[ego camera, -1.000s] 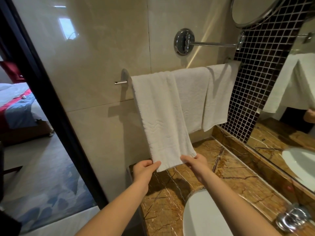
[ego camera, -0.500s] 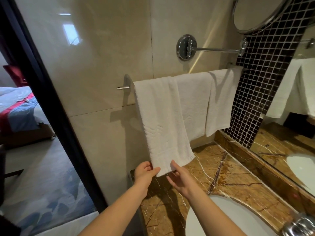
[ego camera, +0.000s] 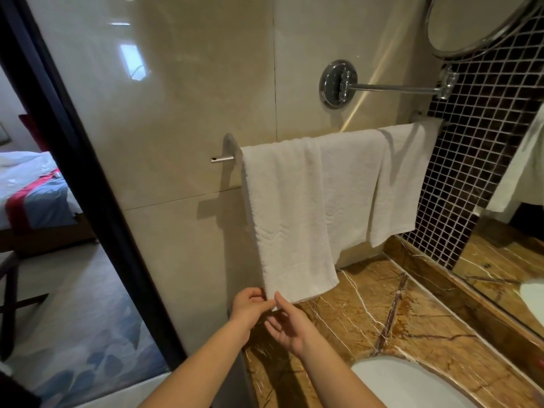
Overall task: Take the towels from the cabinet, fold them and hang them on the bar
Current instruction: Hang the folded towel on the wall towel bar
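Three white towels hang side by side over the chrome bar on the beige tiled wall. The nearest towel, at the bar's left end, hangs lowest. A middle towel and a far towel overlap behind it. My left hand pinches the nearest towel's bottom left corner. My right hand is beside it, palm up, thumb touching the same corner, fingers loosely spread.
A brown marble counter with a white basin lies below the towels. A round mirror on a chrome arm juts out above the bar. A wall mirror is at the right, a dark door frame at the left.
My right hand let go of the towel's right bottom corner and slid left to meet my left hand at the left corner. The view moved slightly lower and closer.
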Motion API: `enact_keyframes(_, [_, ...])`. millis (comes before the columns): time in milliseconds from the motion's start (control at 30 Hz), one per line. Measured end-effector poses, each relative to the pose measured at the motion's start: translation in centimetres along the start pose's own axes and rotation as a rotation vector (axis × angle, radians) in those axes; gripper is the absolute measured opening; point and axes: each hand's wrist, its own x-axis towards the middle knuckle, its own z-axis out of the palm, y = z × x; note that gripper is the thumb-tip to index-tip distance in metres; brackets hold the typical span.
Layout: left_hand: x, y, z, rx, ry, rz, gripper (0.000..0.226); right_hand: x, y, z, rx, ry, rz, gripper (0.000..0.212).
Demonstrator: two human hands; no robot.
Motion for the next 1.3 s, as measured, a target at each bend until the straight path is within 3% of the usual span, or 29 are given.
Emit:
enact_keyframes(167, [0.7,2.8,-1.3,0.242,0.14,0.169,0.027,2.7,0.1,0.2,0.02,0.043,-0.017,0.031])
enact_keyframes(333, [-0.7,11.9,-4.4,0.544,0.18,0.735,0.021,4.5,-1.2,0.9,0.07,0.024,0.004,0.031])
enact_keyframes(467, [-1.9,19.8,-6.4,0.695,0.349,1.145,0.021,5.5,-1.7,1.4,0.092,0.022,0.023,0.031])
enact_keyframes(567, [-2.3,24.7,-7.0,0.868,0.462,1.352,0.022,5.8,-1.9,2.0,0.108,0.03,0.027,0.034])
enact_keyframes(733, [-1.2,28.6,-6.5,1.253,0.441,1.205,0.036,5.6,-1.7,2.2,0.098,0.037,0.027,0.034])
enact_keyframes(867, [-1.0,28.8,-6.5,1.197,0.383,1.137,0.032,5.4,-1.7,1.7,0.077,0.059,0.028,0.029])
enact_keyframes(1300, [-2.1,29.7,-6.3,1.393,0.447,1.099,0.021,5.6,-0.6,1.8,-0.124,0.102,0.036,0.026])
